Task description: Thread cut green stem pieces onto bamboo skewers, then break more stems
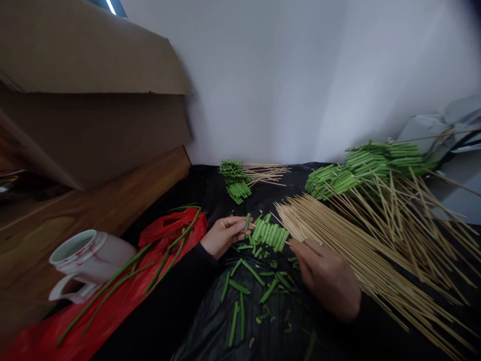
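The skewers (361,245) are matt wood, the sheet (205,185) wrinkled plastic, the bag (156,230) glossy plastic, the box (93,60) matt cardboard.

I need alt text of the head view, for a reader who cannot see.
The left hand holds a green stem piece at one end of a loaded skewer, which the right hand grips; bare skewers lie to the right.

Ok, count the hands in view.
2: the left hand, pinching a green piece at one end of the loaded skewer, and the right hand, gripping its other end.
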Demonstrator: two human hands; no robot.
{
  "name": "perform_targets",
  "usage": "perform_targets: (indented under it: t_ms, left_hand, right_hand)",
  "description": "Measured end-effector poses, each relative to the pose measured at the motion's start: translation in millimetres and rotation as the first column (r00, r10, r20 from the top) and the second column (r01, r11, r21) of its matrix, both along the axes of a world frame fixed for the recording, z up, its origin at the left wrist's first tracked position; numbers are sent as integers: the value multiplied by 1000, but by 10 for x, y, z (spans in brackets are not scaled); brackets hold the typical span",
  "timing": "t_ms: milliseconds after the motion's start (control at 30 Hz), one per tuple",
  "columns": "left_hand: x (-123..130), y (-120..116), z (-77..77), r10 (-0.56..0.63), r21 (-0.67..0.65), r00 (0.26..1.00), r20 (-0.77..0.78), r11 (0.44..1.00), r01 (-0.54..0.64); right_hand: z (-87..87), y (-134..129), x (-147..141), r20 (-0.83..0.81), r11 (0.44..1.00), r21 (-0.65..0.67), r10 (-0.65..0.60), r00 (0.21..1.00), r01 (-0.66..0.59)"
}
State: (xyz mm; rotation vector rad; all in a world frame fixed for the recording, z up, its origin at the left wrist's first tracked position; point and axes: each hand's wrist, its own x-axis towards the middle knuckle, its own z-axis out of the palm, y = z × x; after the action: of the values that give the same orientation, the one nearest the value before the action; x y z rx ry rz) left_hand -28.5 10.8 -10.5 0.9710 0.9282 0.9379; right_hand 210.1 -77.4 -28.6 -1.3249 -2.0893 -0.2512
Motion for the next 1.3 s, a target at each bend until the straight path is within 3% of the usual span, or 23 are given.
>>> perform_targets:
  t_ms: [467, 700, 967, 1300]
  left_hand:
    - [-8, -10, -43, 16, 230, 959, -282, 972, 52]
    - [23, -35, 2, 35, 241, 953, -299, 970, 41]
    - [10, -16, -1, 91, 151, 967, -240, 987, -55]
    - [0, -10, -82, -6, 188, 962, -272, 980, 59]
  right_hand:
    - [-37, -30, -35, 28, 997, -71, 2, 1000, 0]
    - [-33, -28, -44, 11, 998, -57, 10, 1000, -10]
    - [-17, -35, -49, -20, 998, -57, 19, 1000, -20]
    - [-22, -48, -65, -11, 999, -35, 38, 999, -38]
